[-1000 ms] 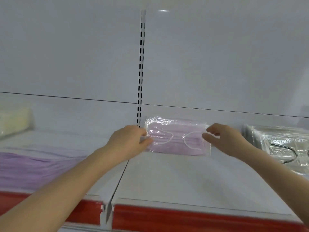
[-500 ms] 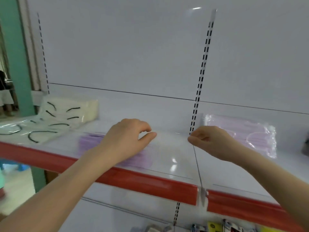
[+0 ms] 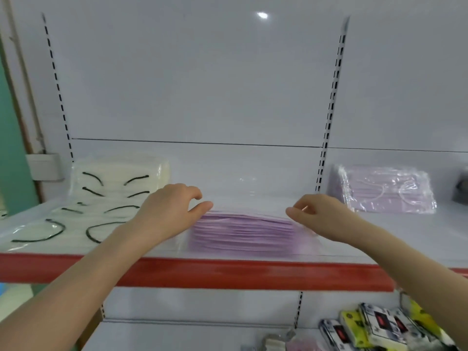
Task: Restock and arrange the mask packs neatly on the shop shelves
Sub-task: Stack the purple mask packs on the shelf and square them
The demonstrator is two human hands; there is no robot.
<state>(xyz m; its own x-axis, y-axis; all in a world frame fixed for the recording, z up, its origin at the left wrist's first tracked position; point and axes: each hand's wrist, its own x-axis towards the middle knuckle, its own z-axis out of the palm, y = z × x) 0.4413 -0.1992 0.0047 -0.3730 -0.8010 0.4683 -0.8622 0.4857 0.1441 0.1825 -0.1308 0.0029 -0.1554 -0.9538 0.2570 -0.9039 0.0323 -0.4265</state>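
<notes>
Two purple packs show. One purple mask pack (image 3: 243,231) lies flat mid-frame on the shelf (image 3: 253,272), between your hands. Your left hand (image 3: 167,211) and right hand (image 3: 321,216) curl their fingers at its ends, apparently pinching its clear wrapper. The second purple pack (image 3: 385,193) stands at right. The cream packs (image 3: 119,178) at left are too blurred to count.
</notes>
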